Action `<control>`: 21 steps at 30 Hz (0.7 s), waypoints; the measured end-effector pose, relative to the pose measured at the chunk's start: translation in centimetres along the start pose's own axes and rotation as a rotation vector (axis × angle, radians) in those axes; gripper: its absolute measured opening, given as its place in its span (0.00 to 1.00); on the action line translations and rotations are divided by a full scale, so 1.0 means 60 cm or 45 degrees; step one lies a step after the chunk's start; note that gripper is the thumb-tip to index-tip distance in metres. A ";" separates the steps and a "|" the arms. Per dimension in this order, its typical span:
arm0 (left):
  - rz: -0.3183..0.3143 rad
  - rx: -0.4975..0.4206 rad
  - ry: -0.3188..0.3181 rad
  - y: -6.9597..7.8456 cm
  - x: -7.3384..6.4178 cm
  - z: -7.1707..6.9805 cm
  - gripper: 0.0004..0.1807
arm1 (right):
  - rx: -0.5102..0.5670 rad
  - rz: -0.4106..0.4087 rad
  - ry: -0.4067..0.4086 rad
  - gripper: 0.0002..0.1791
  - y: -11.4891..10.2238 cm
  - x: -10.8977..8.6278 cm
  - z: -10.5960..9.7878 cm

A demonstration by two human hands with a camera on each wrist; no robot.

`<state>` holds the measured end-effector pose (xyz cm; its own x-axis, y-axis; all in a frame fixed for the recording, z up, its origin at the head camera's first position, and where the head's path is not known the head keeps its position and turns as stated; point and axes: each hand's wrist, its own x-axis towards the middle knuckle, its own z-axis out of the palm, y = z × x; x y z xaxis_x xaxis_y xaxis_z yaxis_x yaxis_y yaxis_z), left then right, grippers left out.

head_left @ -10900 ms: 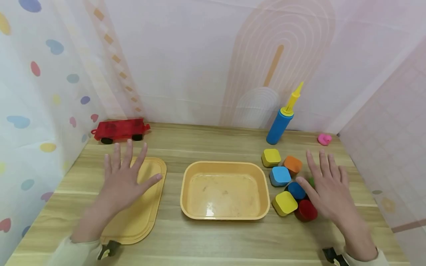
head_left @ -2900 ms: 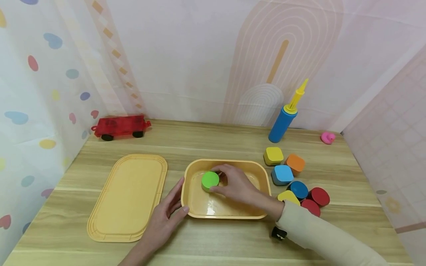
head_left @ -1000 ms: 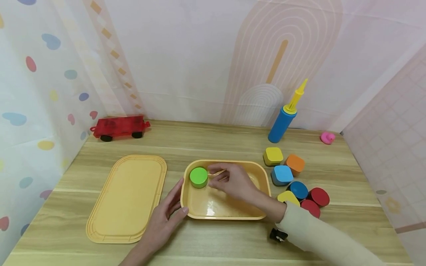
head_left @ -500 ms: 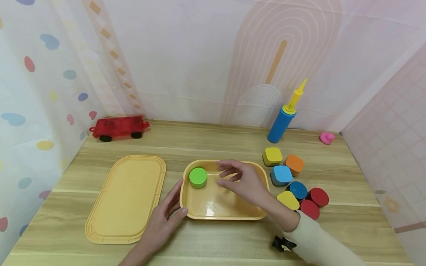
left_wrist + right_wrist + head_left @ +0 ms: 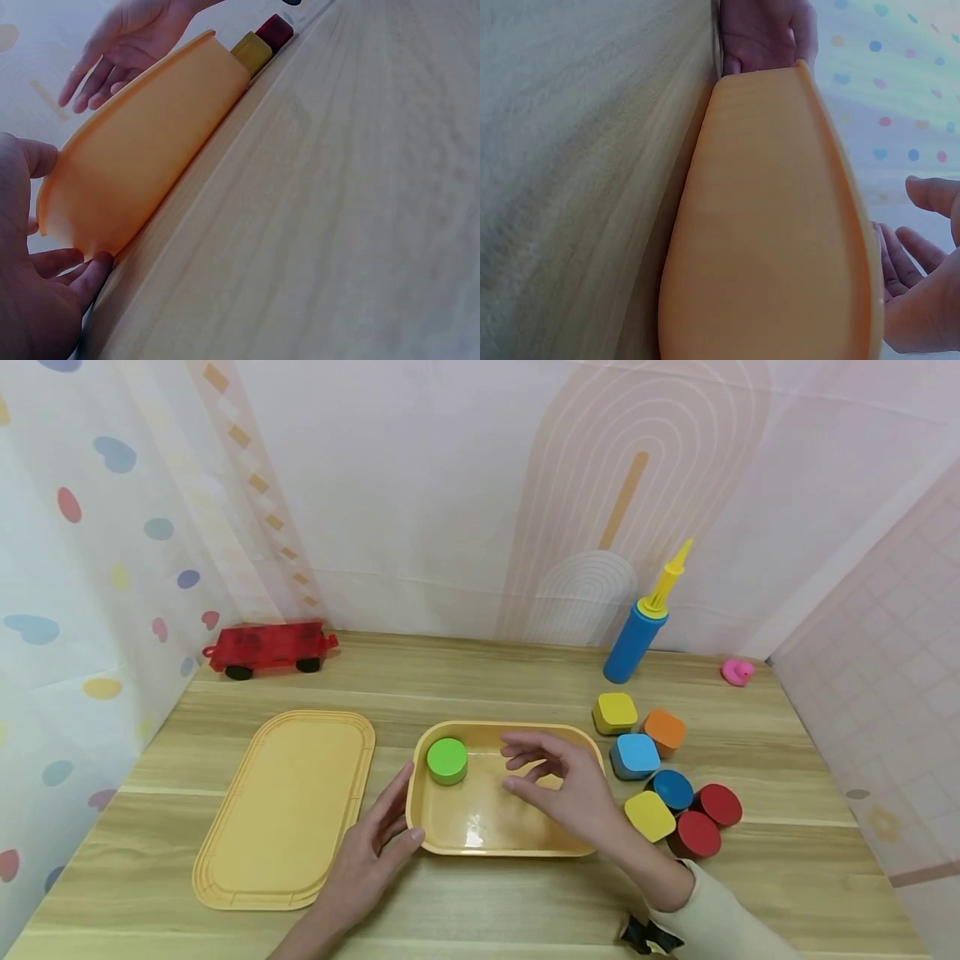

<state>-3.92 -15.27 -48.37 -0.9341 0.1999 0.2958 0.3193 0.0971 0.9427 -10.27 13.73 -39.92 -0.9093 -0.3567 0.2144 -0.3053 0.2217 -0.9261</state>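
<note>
A yellow plastic box (image 5: 506,847) stands on the table with its open top facing up. My left hand (image 5: 375,852) grips its left end, thumb at the front corner and fingers along the outer wall. A green round block (image 5: 447,760) sits inside at the box's back left corner. Over the right half of the box hovers my right hand (image 5: 566,789), fingers loosely bent and apart, with nothing between them. In the left wrist view the left hand (image 5: 37,285) touches the box wall (image 5: 142,150). The right wrist view shows the right hand (image 5: 922,285) beside the rim.
Right of the box stand several blocks: yellow (image 5: 615,714), orange (image 5: 664,731), light blue (image 5: 635,756), dark blue (image 5: 671,791), another yellow (image 5: 650,816) and two red (image 5: 717,804). A flat yellow lid (image 5: 288,810) lies left. Behind are a red wagon (image 5: 270,647), blue pump (image 5: 635,639) and pink duck (image 5: 738,672).
The green block has come from the right-hand group into the box. My right hand has let go of it and drawn back to the right. The left hand stays at the box's end.
</note>
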 end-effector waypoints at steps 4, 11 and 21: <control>0.002 -0.001 -0.001 0.001 0.000 -0.001 0.42 | 0.011 -0.021 0.024 0.26 -0.007 -0.009 -0.004; -0.004 -0.001 -0.002 0.002 0.001 -0.001 0.42 | 0.036 -0.069 0.034 0.25 -0.007 -0.028 -0.016; 0.000 0.006 0.003 0.005 0.001 -0.001 0.42 | 0.013 -0.124 0.118 0.25 -0.006 -0.050 -0.048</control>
<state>-3.89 -15.29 -48.06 -0.9344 0.1980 0.2961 0.3201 0.1019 0.9419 -8.25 17.32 -39.32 -0.8978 -0.2905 0.3311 -0.3913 0.1806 -0.9024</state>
